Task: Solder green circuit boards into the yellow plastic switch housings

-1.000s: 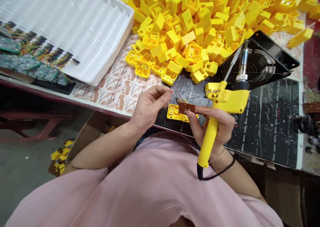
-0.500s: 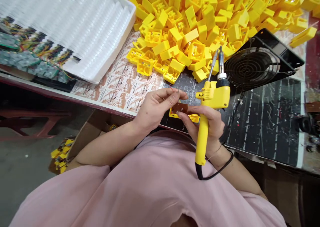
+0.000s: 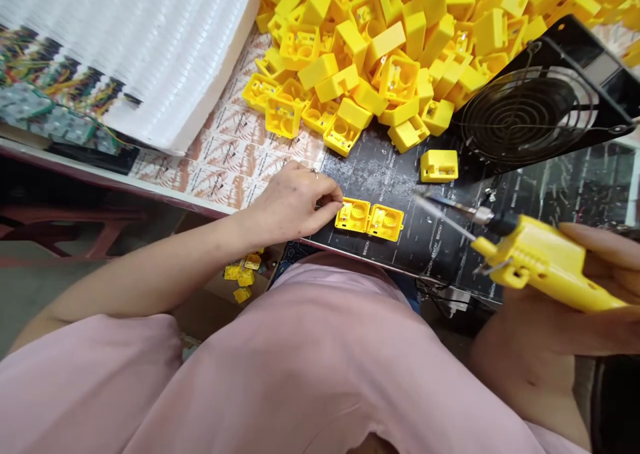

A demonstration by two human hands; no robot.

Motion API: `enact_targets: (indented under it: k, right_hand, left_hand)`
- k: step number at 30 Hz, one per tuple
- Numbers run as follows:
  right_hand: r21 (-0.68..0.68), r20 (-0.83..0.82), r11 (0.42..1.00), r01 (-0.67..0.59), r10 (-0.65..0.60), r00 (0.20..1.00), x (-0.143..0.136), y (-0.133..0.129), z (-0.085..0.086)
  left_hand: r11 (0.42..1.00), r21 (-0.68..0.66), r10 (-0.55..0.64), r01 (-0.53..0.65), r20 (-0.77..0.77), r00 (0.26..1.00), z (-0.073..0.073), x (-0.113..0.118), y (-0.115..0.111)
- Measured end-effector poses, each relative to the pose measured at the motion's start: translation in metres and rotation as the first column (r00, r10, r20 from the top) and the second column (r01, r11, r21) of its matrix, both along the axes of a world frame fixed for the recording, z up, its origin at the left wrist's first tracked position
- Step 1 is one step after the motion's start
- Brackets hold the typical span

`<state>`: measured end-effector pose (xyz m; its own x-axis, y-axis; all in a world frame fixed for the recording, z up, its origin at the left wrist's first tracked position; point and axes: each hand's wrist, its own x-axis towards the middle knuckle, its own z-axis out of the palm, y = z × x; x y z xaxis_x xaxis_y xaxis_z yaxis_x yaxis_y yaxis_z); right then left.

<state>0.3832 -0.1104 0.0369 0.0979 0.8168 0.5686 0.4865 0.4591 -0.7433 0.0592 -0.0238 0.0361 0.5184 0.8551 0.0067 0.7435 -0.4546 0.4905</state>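
Observation:
Two open yellow plastic cases, a left one [image 3: 353, 215] and a right one [image 3: 387, 223], lie side by side on the black mat near the table's front edge. My left hand [image 3: 300, 201] is at the left case, thumb and forefinger pinched together at its upper left edge. Whatever is between those fingertips is too small to make out. Off to the right, my right hand [image 3: 605, 267] grips a yellow soldering gun [image 3: 545, 261] with a feed tube beside its tip. The gun's tip points left, above the mat.
Yellow cases [image 3: 345, 81] are heaped at the back. A single yellow case [image 3: 439, 166] sits before a black fan [image 3: 530, 107]. On the left stands a white foam tray [image 3: 185, 124] beside wired green boards [image 3: 60, 124]. Below the table edge are more yellow pieces [image 3: 243, 275].
My right hand has swung right and lower with the soldering gun, away from the cases. The brown circuit board seen between my hands is out of sight. My left hand has shifted slightly left.

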Motion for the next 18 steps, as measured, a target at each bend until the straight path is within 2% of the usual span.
enact_targets:
  k: [2,5,9,14,18]
  right_hand:
    - [0.022,0.044,1.000,0.003,-0.004,0.999,-0.009,0.000,-0.003]
    - [-0.080,0.141,0.987,-0.139,0.149,0.979,-0.021,0.000,-0.002]
    - [0.033,0.199,0.944,-0.330,0.317,0.927,-0.029,0.006,0.002]
    - [0.019,0.339,0.945,-0.326,0.301,0.891,-0.035,0.014,0.003]
    - [0.100,0.407,0.915,-0.390,0.321,0.856,-0.040,0.021,0.005]
  left_hand:
    - [1.000,0.014,-0.008,0.009,-0.057,0.998,0.001,0.005,0.001]
    - [1.000,0.010,-0.009,0.010,-0.125,0.992,0.005,0.009,0.004]
    - [1.000,0.012,-0.003,0.005,-0.144,0.990,0.008,0.010,0.005]
    - [1.000,0.023,-0.007,0.010,-0.152,0.988,0.008,0.012,0.007]
    - [1.000,0.030,-0.003,0.008,-0.183,0.983,0.008,0.013,0.007]
